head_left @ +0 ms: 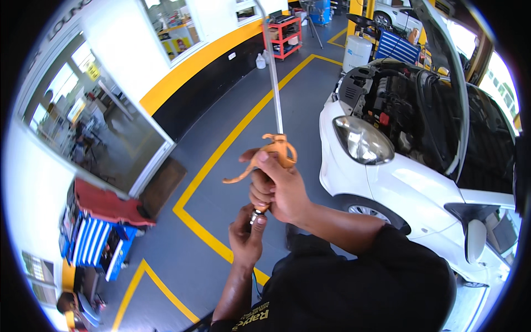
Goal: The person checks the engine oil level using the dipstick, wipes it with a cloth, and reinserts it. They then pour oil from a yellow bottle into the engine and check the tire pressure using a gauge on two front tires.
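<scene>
Head view: the orange blow gun (281, 146) is ahead of the body, its long metal tube (275, 91) pointing up and away. The right hand (283, 191), nearer the tube, is wrapped round the handle; just below and leftward, the left hand (247, 237) pinches the metal fitting (255, 216) at its base. A white car (357, 178) stands to the right.

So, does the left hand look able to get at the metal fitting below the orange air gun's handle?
Most likely yes: the left hand appears to pinch the metal fitting, and the right hand grips the orange air gun higher up, leaving the way free.
</scene>
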Demonstrator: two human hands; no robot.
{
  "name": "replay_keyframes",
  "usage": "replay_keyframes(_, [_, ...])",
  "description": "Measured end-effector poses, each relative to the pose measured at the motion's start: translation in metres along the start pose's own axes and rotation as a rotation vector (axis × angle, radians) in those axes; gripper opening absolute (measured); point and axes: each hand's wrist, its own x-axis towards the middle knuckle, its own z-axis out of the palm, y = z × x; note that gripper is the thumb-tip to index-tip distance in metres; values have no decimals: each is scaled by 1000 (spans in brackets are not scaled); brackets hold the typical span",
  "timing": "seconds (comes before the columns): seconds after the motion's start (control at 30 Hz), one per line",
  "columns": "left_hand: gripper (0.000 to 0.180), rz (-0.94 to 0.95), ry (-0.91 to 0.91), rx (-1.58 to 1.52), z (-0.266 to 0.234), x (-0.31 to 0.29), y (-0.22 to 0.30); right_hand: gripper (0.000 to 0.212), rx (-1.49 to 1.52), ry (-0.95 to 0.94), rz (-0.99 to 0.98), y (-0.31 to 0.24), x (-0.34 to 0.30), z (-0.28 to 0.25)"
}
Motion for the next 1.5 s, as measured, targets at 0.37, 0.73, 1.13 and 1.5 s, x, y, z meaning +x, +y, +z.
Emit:
replay_keyframes(0.37, [40, 192, 215, 170, -9, 467, -86, 39, 116, -138, 177, -73, 476, -118])
replay_keyframes(0.73, [41, -177, -139, 7, 32, 925, -230, 36, 122, 19, 139, -195, 889, -342])
replay_keyframes(1.13, [18, -633, 311, 669, 26, 1167, -506, 16, -316, 689, 369, -393, 1250, -789])
replay_keyframes(1.5, [38, -1064, 381, 839, 115, 1351, -647, 43, -756, 537, 526, -494, 1619, -1008])
